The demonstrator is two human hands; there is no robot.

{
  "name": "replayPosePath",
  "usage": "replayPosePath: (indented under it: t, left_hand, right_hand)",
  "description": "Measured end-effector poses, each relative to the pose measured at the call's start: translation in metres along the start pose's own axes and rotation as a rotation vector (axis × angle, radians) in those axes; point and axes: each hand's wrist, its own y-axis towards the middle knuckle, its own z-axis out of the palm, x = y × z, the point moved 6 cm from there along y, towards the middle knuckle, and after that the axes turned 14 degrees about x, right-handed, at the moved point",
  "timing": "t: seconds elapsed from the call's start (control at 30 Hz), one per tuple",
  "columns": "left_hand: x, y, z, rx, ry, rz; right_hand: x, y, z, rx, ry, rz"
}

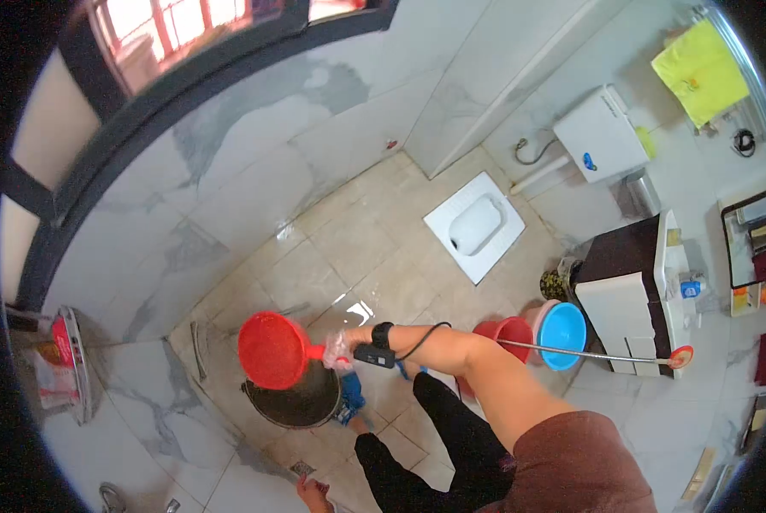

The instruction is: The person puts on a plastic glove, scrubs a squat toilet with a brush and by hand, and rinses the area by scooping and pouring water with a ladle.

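A red water scoop [273,350] is held out by its short handle in my right hand [338,350], which is closed on it and wears a thin clear plastic glove. The scoop overlaps the rim of a dark bucket [293,400] on the floor in this view; whether they touch I cannot tell. Down at the bottom edge, my left hand [314,494] is partly in view, its fingers loosely bent and apart, holding nothing visible. Blue footwear [351,395] shows beside the bucket. A dark band and a small black device sit on my right wrist.
Wet tiles [348,248] surround a squat toilet [477,225]. A blue basin [561,336] and a red bucket [511,333] stand to the right by a cabinet [622,312]. A floor drain [302,468] lies near my left hand. Marble-patterned walls enclose the floor.
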Motion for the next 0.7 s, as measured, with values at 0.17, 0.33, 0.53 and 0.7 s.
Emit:
replayPosePath:
  t: [0.17, 0.33, 0.53, 0.7]
  left_hand:
    - [0.0, 0.001, 0.025, 0.038, -0.01, 0.048]
    - [-0.006, 0.002, 0.053, 0.14, 0.088, 0.069]
    - [-0.006, 0.01, 0.092, -0.073, 0.101, -0.062]
    - [-0.02, 0.018, 0.107, 0.012, 0.177, -0.051]
  right_hand:
    - [0.178, -0.039, -0.073, -0.222, -0.768, 0.055]
    - [0.358, -0.135, -0.117, -0.836, -0.2, 0.242]
    - [0.468, -0.26, -0.141, -0.979, -0.055, -0.242]
    - [0.44, -0.348, -0.114, -1.196, 0.041, -0.165]
